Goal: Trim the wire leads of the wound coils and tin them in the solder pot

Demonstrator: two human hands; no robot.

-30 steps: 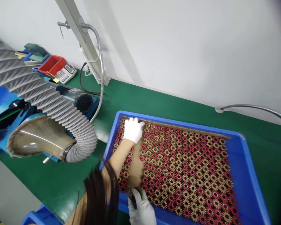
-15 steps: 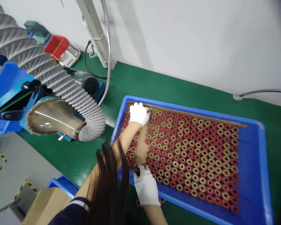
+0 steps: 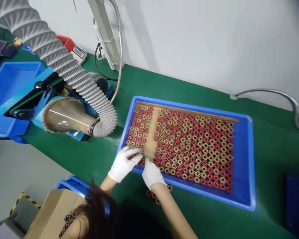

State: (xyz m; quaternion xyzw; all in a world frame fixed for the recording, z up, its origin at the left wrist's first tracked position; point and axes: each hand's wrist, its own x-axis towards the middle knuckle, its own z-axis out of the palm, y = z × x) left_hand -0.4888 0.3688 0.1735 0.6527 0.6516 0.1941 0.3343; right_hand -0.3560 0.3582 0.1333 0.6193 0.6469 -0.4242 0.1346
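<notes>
Small toothed, flower-shaped motor cores (image 3: 194,149), red and tan, lie in rows in a blue tray (image 3: 251,166). A bare strip of tan board (image 3: 151,131) divides a narrow left block of cores (image 3: 138,124) from the wide right block. My left hand (image 3: 123,164), in a white glove, curls around several cores at the tray's near left corner; dark red teeth show between thumb and fingers. Beside it my gloved right hand (image 3: 153,174) reaches over the near rim, fingers together at the strip's lower end. Its fingertips are partly hidden.
Left of the tray stands a blue belt machine (image 3: 40,99) with a hood (image 3: 64,114) and a grey hose (image 3: 64,63). Loose cores (image 3: 154,196) lie on the green table before the tray. A cardboard box (image 3: 54,212) is at lower left.
My left hand has come from the tray's far left side to its near left corner, beside my right hand. The left block shows uncovered. The whole view has shifted.
</notes>
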